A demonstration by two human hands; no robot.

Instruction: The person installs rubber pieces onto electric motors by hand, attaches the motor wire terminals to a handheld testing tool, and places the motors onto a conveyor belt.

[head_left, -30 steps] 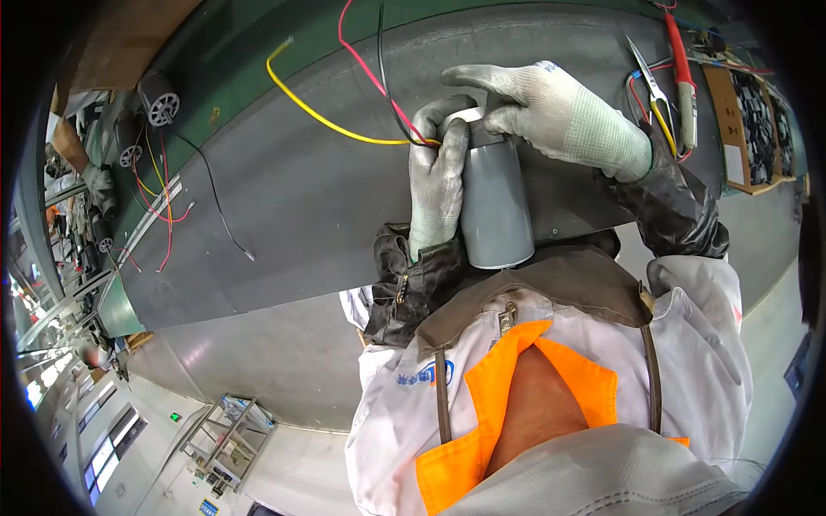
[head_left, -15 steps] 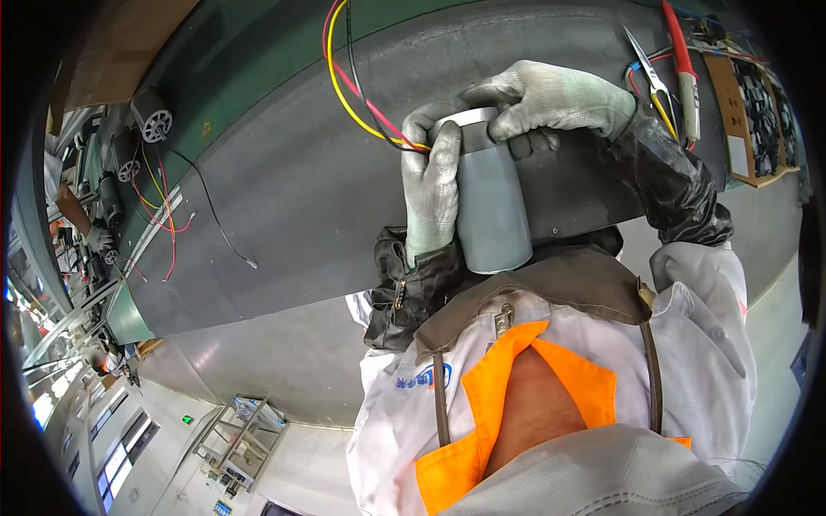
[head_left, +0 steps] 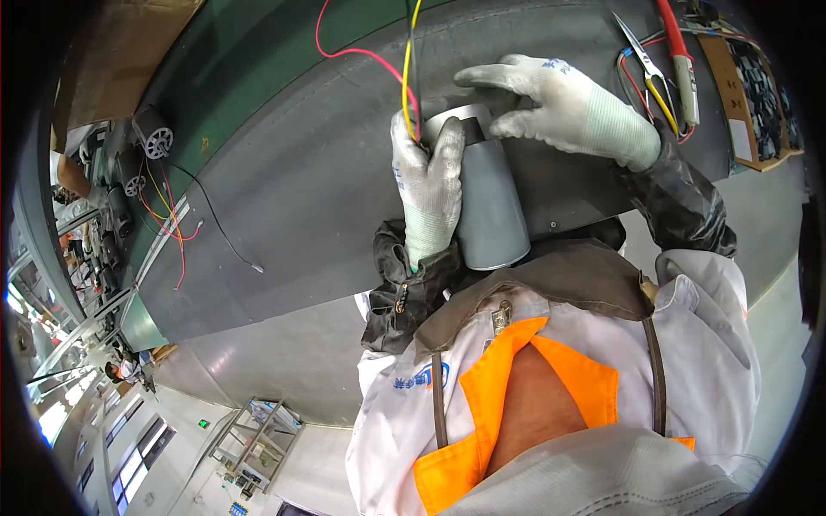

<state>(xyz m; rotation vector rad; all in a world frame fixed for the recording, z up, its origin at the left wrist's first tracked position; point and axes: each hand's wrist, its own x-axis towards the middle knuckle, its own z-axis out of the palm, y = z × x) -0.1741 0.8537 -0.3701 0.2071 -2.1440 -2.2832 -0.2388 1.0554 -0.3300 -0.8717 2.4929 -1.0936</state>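
Observation:
A grey cylindrical motor (head_left: 492, 206) lies on the dark workbench close to my chest, with a paler ring at its far end. My left hand (head_left: 426, 168), in a grey-white coated glove, is closed around the far left side of the motor. Red, yellow and black wires (head_left: 407, 82) rise from between its fingers and thumb toward the top edge. My right hand (head_left: 555, 107), gloved alike, hovers to the right of the ring with fingers stretched out and holds nothing. Its thumb is close to the motor's rim; whether they touch I cannot tell.
Scissors (head_left: 647, 73) and a red-handled tool (head_left: 682, 64) lie at the upper right, beside an open cardboard box (head_left: 747, 107) of small dark parts. More motors (head_left: 153, 133) with loose wires are along the left edge. A person's arm (head_left: 73, 176) shows there.
My right hand has let go of the motor's far end and spread its fingers, moving slightly right. The wires have swung more upright, and the red one now bends left.

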